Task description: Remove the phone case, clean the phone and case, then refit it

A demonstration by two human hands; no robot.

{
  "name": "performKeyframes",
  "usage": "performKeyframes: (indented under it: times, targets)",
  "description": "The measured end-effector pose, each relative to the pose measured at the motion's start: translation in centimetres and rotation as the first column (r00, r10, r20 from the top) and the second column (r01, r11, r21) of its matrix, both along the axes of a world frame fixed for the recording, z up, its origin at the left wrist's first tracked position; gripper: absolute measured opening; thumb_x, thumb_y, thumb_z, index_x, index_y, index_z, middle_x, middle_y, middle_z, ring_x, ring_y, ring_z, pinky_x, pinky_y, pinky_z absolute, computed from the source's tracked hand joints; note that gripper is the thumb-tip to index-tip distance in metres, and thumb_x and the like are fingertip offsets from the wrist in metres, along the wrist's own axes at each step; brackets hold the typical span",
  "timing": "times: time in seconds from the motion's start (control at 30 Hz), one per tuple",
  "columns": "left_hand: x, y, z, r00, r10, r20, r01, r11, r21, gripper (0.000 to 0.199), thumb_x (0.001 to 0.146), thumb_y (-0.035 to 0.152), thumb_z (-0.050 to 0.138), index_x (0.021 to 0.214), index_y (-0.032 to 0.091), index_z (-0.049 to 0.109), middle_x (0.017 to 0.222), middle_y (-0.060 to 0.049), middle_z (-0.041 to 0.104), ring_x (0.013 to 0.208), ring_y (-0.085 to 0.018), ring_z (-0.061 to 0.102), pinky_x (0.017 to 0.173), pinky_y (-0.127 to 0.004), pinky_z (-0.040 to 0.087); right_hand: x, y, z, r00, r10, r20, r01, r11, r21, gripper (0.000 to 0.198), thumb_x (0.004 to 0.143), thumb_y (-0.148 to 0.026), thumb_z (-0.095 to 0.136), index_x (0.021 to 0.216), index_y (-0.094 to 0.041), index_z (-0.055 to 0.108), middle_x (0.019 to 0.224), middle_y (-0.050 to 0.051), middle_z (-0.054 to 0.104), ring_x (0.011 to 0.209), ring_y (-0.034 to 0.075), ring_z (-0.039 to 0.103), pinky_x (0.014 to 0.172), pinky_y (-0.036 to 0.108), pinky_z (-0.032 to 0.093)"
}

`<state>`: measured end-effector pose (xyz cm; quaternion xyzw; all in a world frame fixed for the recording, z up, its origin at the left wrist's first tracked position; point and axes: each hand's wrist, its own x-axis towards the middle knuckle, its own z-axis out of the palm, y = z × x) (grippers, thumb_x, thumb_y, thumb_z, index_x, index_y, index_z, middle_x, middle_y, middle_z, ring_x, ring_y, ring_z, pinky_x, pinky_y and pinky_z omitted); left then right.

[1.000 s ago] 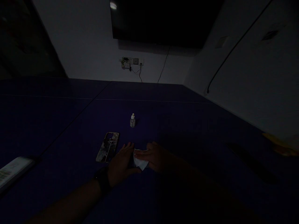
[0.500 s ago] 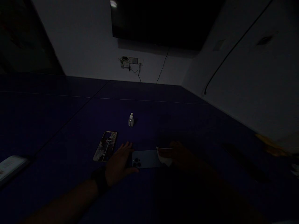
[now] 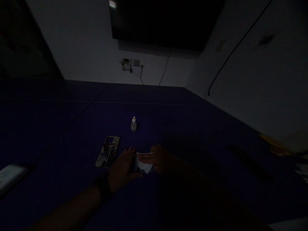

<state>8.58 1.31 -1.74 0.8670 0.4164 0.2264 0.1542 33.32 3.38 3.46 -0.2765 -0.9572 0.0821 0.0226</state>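
A phone (image 3: 152, 169) lies back up on the dark blue surface, mostly hidden under a white wipe (image 3: 145, 166) and my right hand. My right hand (image 3: 160, 159) presses the wipe onto the phone's camera end, its fingers laid across the cloth. Around the phone's left end, my left hand (image 3: 122, 166) rests flat with fingers and thumb spread, the thumb at the near edge. Left of that hand is a patterned phone case (image 3: 107, 152). A small clear bottle with a white dropper-like top (image 3: 133, 124) stands upright beyond the hands.
A white box-like object (image 3: 11, 176) sits at the left edge. On the right lie a dark long object (image 3: 250, 163) and something yellow (image 3: 274, 145) by the wall. A large dark screen (image 3: 158, 22) hangs above wall sockets (image 3: 131, 63). The room is very dim.
My right hand has slid the wipe leftward along the phone, from its middle to the camera end, covering the lenses. My left hand stays in place. The view has shifted slightly.
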Motion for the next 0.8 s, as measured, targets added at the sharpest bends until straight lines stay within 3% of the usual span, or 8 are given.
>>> performKeyframes:
  times: [0.17,0.3,0.4,0.63,0.7,0.8]
  targets:
    - [0.0,-0.2,0.5,1.0,0.001,-0.004,-0.001,1.0,-0.018,0.071,0.075,0.042,0.084,0.132,0.021,0.049,0.153,-0.019,0.043,0.144,-0.035,0.036,0.117,-0.059,0.031,6.0,-1.0,0.0,0.982,-0.182,0.038,0.183,0.983,-0.021,0.059,0.085,-0.016,0.048,0.142,-0.031,0.054,0.142,0.002,0.058,0.107,0.029,0.048,0.092,0.046,0.032]
    - [0.1,-0.2,0.5,1.0,0.006,-0.009,-0.006,1.0,-0.021,0.071,0.073,0.041,0.086,0.131,0.021,0.049,0.153,-0.019,0.043,0.144,-0.036,0.036,0.117,-0.059,0.031,9.3,-2.0,-0.3,0.953,-0.3,0.053,0.301,0.953,-0.024,0.057,0.087,-0.015,0.046,0.14,-0.034,0.056,0.134,0.004,0.065,0.101,0.027,0.05,0.087,0.043,0.035]
    - [0.2,-0.2,0.4,1.0,0.008,-0.004,-0.008,1.0,-0.017,0.072,0.073,0.042,0.086,0.131,0.02,0.05,0.153,-0.019,0.043,0.144,-0.036,0.037,0.117,-0.059,0.031,8.5,-2.2,-0.5,0.963,-0.264,0.047,0.265,0.964,-0.017,0.058,0.087,-0.014,0.046,0.141,-0.034,0.055,0.138,0.002,0.062,0.105,0.028,0.049,0.09,0.044,0.034]
    - [0.0,-0.1,0.3,1.0,0.007,0.001,-0.007,1.0,-0.004,0.072,0.075,0.045,0.083,0.134,0.022,0.049,0.153,-0.018,0.044,0.144,-0.036,0.036,0.117,-0.059,0.032,1.5,-2.0,-0.4,0.998,-0.059,0.006,0.059,0.996,-0.071,0.066,0.085,-0.019,0.048,0.15,-0.025,0.042,0.153,0.002,0.045,0.107,0.029,0.047,0.091,0.046,0.034]
    - [0.0,-0.1,0.4,1.0,0.007,-0.001,-0.007,1.0,0.001,0.071,0.076,0.046,0.081,0.134,0.023,0.048,0.153,-0.017,0.044,0.144,-0.036,0.036,0.116,-0.059,0.033,1.0,-2.1,-0.3,0.999,-0.053,-0.006,0.052,0.996,-0.074,0.065,0.085,-0.02,0.047,0.15,-0.024,0.043,0.153,0.002,0.046,0.107,0.029,0.047,0.091,0.046,0.034]
    - [0.0,-0.1,0.4,1.0,0.005,-0.01,-0.005,1.0,0.0,0.07,0.075,0.046,0.082,0.133,0.022,0.05,0.152,-0.017,0.044,0.143,-0.037,0.037,0.116,-0.059,0.033,2.8,-2.5,-0.2,0.996,-0.083,-0.017,0.082,0.994,-0.071,0.054,0.09,-0.021,0.044,0.143,-0.029,0.052,0.145,0.001,0.056,0.107,0.028,0.048,0.091,0.046,0.034]
